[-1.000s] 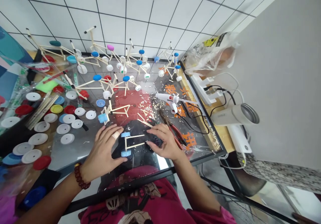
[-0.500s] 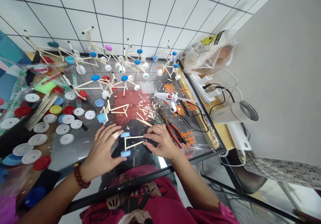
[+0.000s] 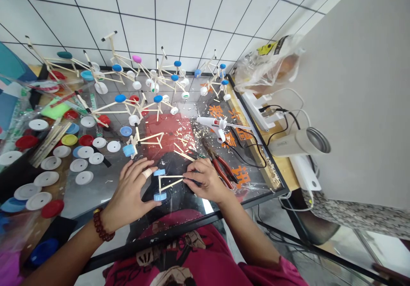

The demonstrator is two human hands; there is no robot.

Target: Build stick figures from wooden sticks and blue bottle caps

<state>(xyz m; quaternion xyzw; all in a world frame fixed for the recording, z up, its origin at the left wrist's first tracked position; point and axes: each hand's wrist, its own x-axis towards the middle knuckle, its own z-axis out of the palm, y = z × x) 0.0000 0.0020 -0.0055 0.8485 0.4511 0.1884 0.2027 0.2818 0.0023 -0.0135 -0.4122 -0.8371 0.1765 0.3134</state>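
Observation:
A small frame of pale wooden sticks [image 3: 171,176] lies on the dark glass tabletop, its two long sticks meeting toward the right. Light blue bottle caps [image 3: 159,196] sit at both ends of its short crossbar like wheels. My right hand [image 3: 202,178] pinches the pointed end where the sticks meet. On the other side, my left hand [image 3: 134,192] rests with fingers spread, its thumb tip close to the lower blue cap. Just beyond it stands another stick model [image 3: 147,140] with a light blue cap.
Red-handled pliers [image 3: 221,163] and a white glue gun [image 3: 212,124] lie to the right, among wood scraps. Several finished-looking stick tricycles [image 3: 120,99] stand along the back. Loose white caps [image 3: 84,177] and coloured caps cover the left side. A grey-white cup [image 3: 299,144] lies by the power strip.
Both hands and the stick frame hold nearly the same places. The view has shifted very slightly; nothing was taken up or let go.

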